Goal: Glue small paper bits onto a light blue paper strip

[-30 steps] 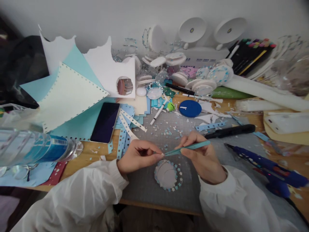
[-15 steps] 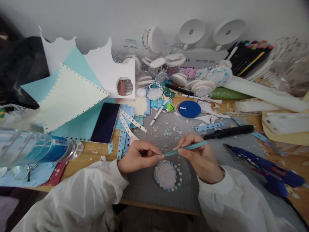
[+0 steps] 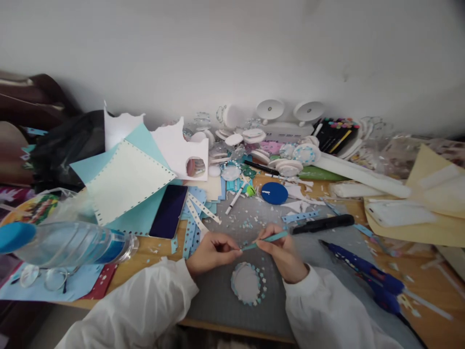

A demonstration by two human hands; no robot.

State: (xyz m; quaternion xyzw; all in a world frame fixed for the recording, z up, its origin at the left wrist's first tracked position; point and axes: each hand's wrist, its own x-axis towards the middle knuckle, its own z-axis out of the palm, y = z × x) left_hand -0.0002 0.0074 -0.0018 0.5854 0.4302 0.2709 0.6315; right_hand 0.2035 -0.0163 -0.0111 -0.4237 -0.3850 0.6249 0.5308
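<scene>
My right hand (image 3: 283, 256) grips a pair of teal tweezers (image 3: 276, 236), their tips pointing left. Thumb and fingers of my left hand (image 3: 213, 253) are pinched together at those tips; whatever lies between them is too small to make out. Just below the hands, a round white disc (image 3: 245, 285) rests on the grey cutting mat (image 3: 214, 303). Small blue and white stars rim it, and a loose-looking strand of stars curves along its right side. Tiny star-shaped bits are scattered on the mat beyond my hands.
Right of my hands lie a blue glue gun (image 3: 363, 269) and a black cutter-like tool (image 3: 323, 224). To the left are a phone (image 3: 169, 212), punched paper strips (image 3: 196, 215), a water bottle (image 3: 72, 242) and glasses (image 3: 55, 279). Behind stands a blue oval (image 3: 274, 193) near piled white discs.
The view has tilted upward, showing more wall and more of the bottle. My hands keep nearly the same pose, with the tweezers still meeting the left fingertips above the disc.
</scene>
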